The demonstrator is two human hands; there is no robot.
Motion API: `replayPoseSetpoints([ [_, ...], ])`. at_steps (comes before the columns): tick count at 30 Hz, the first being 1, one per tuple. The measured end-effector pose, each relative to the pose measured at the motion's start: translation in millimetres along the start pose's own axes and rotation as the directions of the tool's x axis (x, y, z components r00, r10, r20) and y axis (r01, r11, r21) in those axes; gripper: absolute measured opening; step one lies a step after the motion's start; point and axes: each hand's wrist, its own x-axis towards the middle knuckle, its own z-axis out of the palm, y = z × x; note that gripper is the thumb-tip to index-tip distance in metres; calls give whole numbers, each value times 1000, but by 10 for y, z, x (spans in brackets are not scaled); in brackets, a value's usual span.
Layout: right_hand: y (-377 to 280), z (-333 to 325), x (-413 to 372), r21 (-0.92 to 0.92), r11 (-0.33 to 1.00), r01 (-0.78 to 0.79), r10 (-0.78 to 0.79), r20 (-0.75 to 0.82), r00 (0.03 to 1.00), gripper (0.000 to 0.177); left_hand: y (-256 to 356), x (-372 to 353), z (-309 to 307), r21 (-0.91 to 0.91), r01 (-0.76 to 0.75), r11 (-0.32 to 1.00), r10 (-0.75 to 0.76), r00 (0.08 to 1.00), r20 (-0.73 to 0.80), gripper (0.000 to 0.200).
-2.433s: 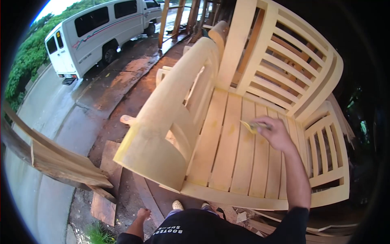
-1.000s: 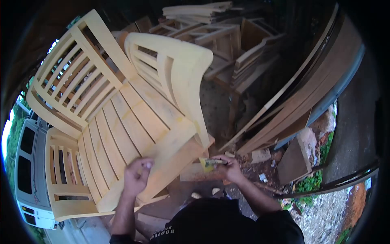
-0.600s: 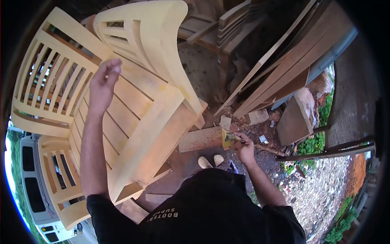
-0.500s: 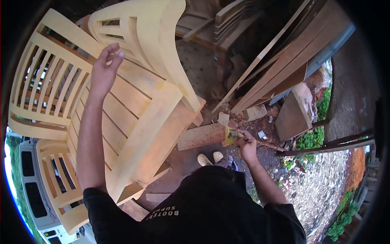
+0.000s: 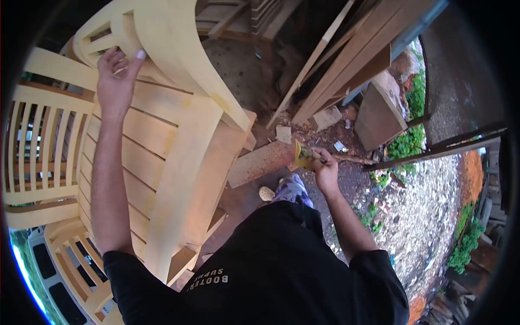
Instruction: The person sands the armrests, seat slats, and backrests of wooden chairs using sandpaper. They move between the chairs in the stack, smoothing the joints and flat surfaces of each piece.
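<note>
A pale yellow wooden bench (image 5: 143, 143) with a slatted back and seat fills the left side, with yellow patches near its joints. My left hand (image 5: 116, 70) is at its far armrest (image 5: 168, 43), fingers loosely curved, thumb apart and nothing held. To the right, my right hand (image 5: 325, 170) is closed around a yellow, flat-ended hand tool (image 5: 301, 157) with a slim handle. The tool's exact kind does not show clearly. It overlaps the end of a dusty board (image 5: 260, 164) on the ground below.
Long planks (image 5: 346, 65) lean at the upper right, beside a squarish wooden slab (image 5: 379, 116). Small offcuts and litter lie on the dirt. Pale gravel (image 5: 411, 227) and green plants extend to the right. A vehicle (image 5: 54, 281) shows at the lower left.
The view has shifted, and the bench now appears farther left. My left hand has come over the far armrest. The tool has turned in my right hand, and one foot has gone from view.
</note>
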Motion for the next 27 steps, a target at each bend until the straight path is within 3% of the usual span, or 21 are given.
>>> replayPoseSetpoints([
  [9, -228, 23, 145, 35, 998, 52, -50, -56, 997, 34, 93, -102, -107, 40, -38, 998, 35, 997, 73, 80],
  [12, -399, 130, 230, 120, 992, 36, -35, -12, 999, 33, 97, -125, -121, 20, -62, 998, 60, 995, 83, 77],
  [23, -926, 594, 1351, 111, 983, 149, -167, 169, 971, 28, 172, -155, -157, 7, 24, 1000, -24, 990, 140, 70],
  [27, -1153, 807, 1919, 157, 974, 165, -205, 282, 937, 27, 342, -217, -150, -14, 115, 993, -110, 975, 195, 84],
])
